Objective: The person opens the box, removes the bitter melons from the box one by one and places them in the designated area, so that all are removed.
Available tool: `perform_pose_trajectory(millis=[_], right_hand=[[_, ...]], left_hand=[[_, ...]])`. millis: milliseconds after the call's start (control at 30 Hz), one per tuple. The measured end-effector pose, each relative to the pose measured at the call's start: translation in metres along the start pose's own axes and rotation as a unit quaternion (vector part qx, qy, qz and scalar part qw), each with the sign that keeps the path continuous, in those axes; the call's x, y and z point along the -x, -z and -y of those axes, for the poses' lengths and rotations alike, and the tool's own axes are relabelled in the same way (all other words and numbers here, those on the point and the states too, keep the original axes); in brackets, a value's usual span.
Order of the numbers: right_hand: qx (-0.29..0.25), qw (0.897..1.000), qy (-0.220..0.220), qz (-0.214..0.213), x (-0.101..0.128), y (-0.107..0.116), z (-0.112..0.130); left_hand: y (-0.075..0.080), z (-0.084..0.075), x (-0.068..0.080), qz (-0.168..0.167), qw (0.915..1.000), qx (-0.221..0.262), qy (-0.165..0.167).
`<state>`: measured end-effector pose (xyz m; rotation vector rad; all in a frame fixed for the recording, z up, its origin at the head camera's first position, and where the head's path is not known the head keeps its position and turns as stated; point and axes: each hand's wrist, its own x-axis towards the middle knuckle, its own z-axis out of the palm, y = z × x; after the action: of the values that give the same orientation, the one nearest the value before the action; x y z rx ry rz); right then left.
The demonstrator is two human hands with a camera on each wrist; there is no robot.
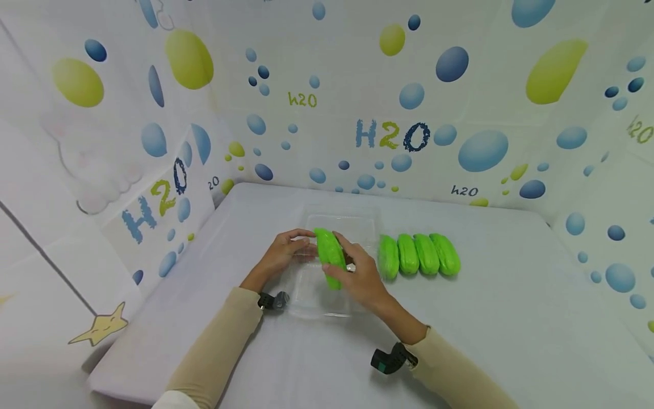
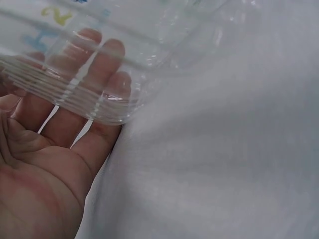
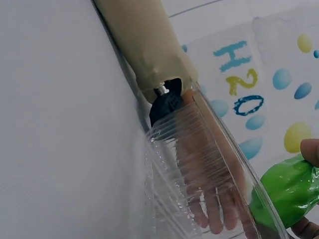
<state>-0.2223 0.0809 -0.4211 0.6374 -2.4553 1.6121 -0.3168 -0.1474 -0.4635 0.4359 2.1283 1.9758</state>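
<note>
In the head view my right hand point(image 1: 360, 279) grips a long, bright green, plastic-wrapped packet point(image 1: 331, 261), tilted, over a clear plastic container point(image 1: 314, 298). The thumb lies on the packet's near side and the fingers on its far side. My left hand point(image 1: 281, 253) holds the container's left wall. In the left wrist view its fingers point(image 2: 107, 67) show through the ribbed clear plastic point(image 2: 99, 113). The right wrist view shows the green packet point(image 3: 289, 189) at the right edge, close to the container wall point(image 3: 234, 164); most of the right hand is out of that view.
Several similar green packets point(image 1: 428, 254) lie in a row on the white-covered table point(image 1: 511, 318), right of the container. Printed curtains point(image 1: 352, 79) enclose the table at the back and sides. Each wrist carries a small black camera point(image 1: 390, 359).
</note>
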Motion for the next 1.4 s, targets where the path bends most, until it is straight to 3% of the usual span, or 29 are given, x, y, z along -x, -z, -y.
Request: perform_pose_trajectory(millis=[633, 1033, 1267, 1400], right_hand=[[0.003, 0.991, 0.007, -0.132, -0.014, 0.043, -0.018], [-0.016, 0.975, -0.004, -0.221, -0.023, 0.061, -0.034], [-0.033, 0.964, -0.027, -0.263, -0.017, 0.071, -0.011], [-0.033, 0.961, -0.020, -0.274, -0.022, 0.079, -0.030]], left_hand=[[-0.002, 0.000, 0.001, 0.017, 0.9998, 0.004, -0.009], [-0.001, 0.000, 0.001, 0.017, 0.9997, 0.019, -0.008], [-0.001, 0.000, 0.001, 0.017, 0.9997, 0.014, -0.010], [-0.001, 0.000, 0.001, 0.017, 0.9997, 0.013, -0.013]])
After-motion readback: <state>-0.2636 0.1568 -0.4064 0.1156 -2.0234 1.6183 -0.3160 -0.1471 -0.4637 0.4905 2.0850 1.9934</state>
